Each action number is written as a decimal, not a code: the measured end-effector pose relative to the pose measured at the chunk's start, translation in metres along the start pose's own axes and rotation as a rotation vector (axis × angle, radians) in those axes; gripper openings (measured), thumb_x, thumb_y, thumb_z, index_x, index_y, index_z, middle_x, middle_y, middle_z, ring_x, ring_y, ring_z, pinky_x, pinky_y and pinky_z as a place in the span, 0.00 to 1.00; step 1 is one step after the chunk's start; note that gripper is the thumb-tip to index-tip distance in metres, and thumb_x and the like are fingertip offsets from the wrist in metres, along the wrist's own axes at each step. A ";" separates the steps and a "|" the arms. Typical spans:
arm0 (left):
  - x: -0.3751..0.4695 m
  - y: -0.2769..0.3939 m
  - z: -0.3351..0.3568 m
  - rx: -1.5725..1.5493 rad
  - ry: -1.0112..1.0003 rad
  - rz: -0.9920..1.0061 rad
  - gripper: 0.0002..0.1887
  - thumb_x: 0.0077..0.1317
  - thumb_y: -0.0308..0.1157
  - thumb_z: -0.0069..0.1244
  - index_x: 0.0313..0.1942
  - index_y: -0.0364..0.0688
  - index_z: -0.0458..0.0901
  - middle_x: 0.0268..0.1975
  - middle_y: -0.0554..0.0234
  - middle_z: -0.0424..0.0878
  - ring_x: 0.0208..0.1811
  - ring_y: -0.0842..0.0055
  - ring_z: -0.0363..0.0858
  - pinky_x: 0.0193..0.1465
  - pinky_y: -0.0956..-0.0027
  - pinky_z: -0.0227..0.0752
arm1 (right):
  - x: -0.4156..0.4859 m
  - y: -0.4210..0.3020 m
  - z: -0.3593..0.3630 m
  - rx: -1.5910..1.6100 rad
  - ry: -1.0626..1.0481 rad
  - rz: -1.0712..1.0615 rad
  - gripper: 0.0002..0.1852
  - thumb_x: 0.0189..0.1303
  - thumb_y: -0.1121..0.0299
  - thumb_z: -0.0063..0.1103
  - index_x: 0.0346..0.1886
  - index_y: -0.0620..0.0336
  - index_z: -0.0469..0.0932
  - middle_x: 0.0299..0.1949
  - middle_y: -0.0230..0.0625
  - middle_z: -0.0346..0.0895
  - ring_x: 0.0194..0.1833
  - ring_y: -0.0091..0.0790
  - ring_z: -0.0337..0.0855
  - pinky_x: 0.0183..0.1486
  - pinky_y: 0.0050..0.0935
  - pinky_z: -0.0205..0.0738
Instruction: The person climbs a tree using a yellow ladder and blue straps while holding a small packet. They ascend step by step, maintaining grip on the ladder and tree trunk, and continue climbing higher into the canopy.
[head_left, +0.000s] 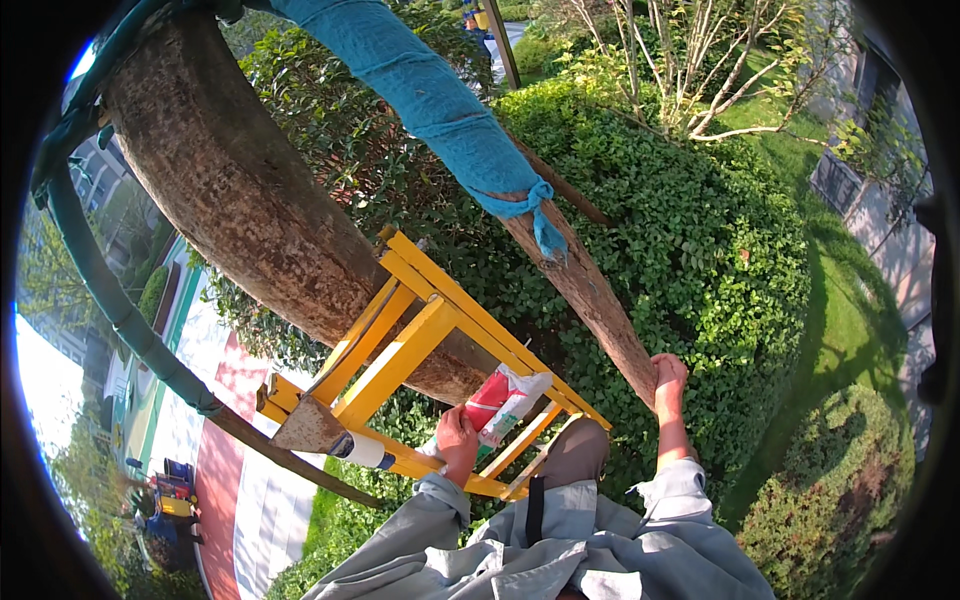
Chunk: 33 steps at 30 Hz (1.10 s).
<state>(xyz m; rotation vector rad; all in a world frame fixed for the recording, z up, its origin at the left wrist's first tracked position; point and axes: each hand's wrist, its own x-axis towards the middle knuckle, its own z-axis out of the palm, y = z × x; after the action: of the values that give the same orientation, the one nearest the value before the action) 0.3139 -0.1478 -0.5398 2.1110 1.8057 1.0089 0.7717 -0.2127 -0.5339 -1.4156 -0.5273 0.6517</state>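
Note:
My right hand (669, 381) is closed around the lower part of a slanting wooden pole (592, 300). Blue cloth wrap (442, 105) covers the pole's upper part and ends in a knot. My left hand (457, 442) grips a red and white plastic package (499, 405) above a yellow ladder (394, 367). Beside it, a scraper (311, 427) with a broad, stained metal blade and a white and blue handle lies at the ladder's left side. A thick bare tree trunk (247, 187) rises behind the ladder.
A second pole (135, 315), wrapped in dark green, curves down at the left. Dense shrubs (697, 247) surround the ladder's right side. Bare-stemmed branches (712, 97) stand at the upper right. A cart (174, 495) with buckets is on the paving at the lower left.

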 end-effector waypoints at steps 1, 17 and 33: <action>0.002 -0.001 0.001 0.000 0.005 0.009 0.11 0.74 0.29 0.53 0.52 0.38 0.87 0.48 0.45 0.89 0.50 0.47 0.86 0.56 0.49 0.79 | 0.000 0.000 0.000 -0.031 0.020 0.013 0.12 0.71 0.71 0.52 0.36 0.65 0.85 0.30 0.27 0.80 0.33 0.22 0.76 0.39 0.26 0.69; 0.006 0.007 -0.003 -0.032 -0.047 -0.035 0.12 0.75 0.29 0.52 0.54 0.36 0.85 0.50 0.45 0.88 0.53 0.47 0.84 0.60 0.49 0.77 | -0.001 -0.014 0.005 -0.120 0.053 0.041 0.13 0.69 0.71 0.52 0.35 0.66 0.86 0.30 0.29 0.81 0.34 0.24 0.79 0.41 0.27 0.72; 0.003 -0.002 0.000 -0.044 -0.081 -0.069 0.13 0.76 0.29 0.51 0.55 0.35 0.86 0.52 0.44 0.87 0.53 0.46 0.85 0.58 0.49 0.78 | -0.006 -0.024 0.009 -0.108 0.036 0.012 0.14 0.66 0.69 0.52 0.33 0.66 0.86 0.27 0.27 0.78 0.31 0.24 0.74 0.37 0.27 0.67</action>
<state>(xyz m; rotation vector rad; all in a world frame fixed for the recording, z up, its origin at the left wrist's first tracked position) 0.3122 -0.1443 -0.5396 2.0195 1.7885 0.9242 0.7632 -0.2112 -0.5092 -1.5301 -0.5326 0.6140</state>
